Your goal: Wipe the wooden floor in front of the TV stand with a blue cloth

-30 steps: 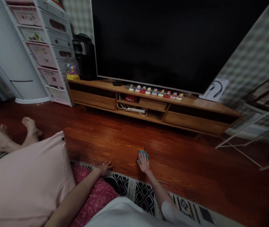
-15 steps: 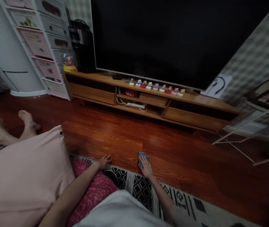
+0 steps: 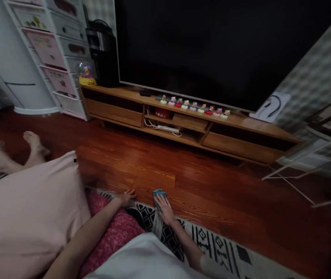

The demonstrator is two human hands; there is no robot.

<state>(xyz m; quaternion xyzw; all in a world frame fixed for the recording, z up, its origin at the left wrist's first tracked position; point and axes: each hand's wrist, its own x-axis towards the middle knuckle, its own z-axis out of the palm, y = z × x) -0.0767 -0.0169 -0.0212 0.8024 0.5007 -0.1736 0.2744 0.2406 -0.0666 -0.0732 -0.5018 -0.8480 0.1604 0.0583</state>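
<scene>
A folded blue cloth [image 3: 160,197] lies on the wooden floor at the rug's edge. My right hand [image 3: 164,207] presses down over it from above, fingers extended across the cloth and holding it against the boards. To the left, my left hand [image 3: 127,197] rests on the floor by the rug's edge, its fingers spread and nothing in them. The patterned rug [image 3: 206,236] runs beneath my right forearm. A pink-red patterned fabric [image 3: 115,232] shows beside my left forearm.
A pink cushion [image 3: 34,209] lies at my left, with another person's bare feet [image 3: 34,145] beyond it. Ahead stands a low wooden TV stand [image 3: 241,147] bearing several small figurines [image 3: 193,106] and a large television [image 3: 200,46]. A white-legged rack [image 3: 296,177] is on the right.
My right hand has slid left across the floor with the cloth beneath it, nearer my left hand. My left hand stays in place.
</scene>
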